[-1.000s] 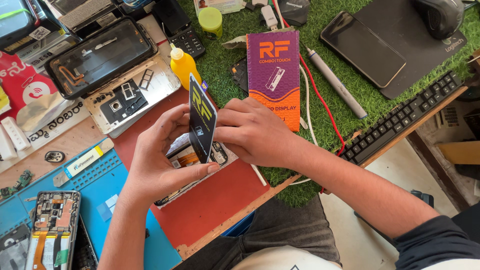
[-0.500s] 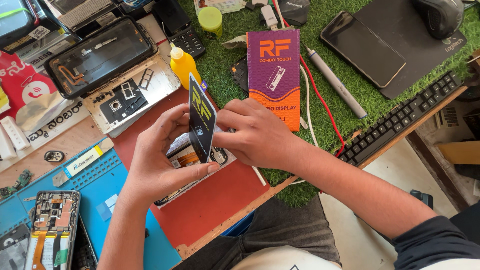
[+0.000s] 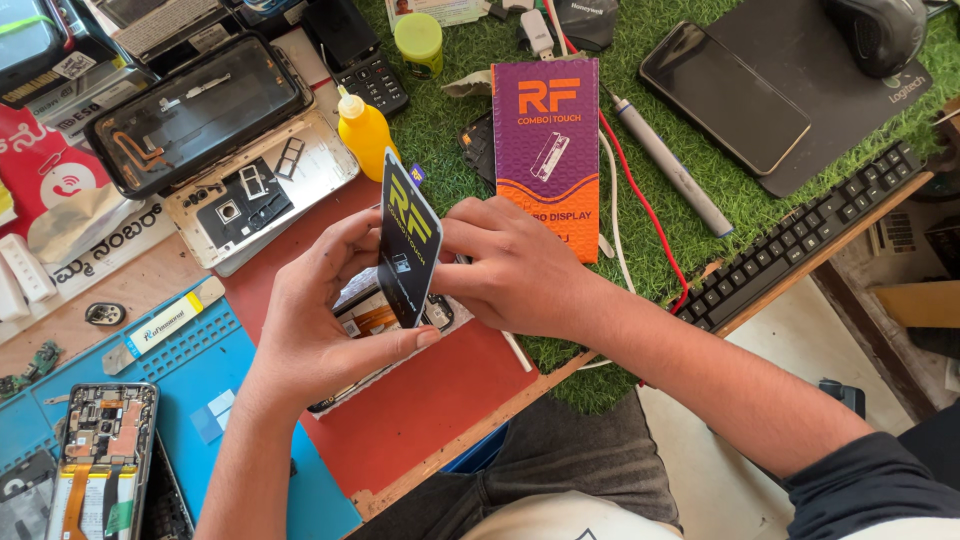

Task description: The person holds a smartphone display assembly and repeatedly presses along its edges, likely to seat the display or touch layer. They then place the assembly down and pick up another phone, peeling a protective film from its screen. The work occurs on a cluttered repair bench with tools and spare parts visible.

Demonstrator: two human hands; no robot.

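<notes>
Both hands, left hand and right hand, grip a black-and-yellow card sleeve upright over the red mat, seemingly mid-unpacking; drawing out its contents needs a steady pinch.

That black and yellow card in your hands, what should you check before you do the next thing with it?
1. Black card pinched between left hand and right hand: ok.
2. Card stands on edge, not bent: ok.
3. Phone part under the card lies flat on the red mat: ok.
4. Yellow bottle stands upright, apart from the hands: ok.
5. What the right fingertips grip behind the card: cannot tell.
</notes>
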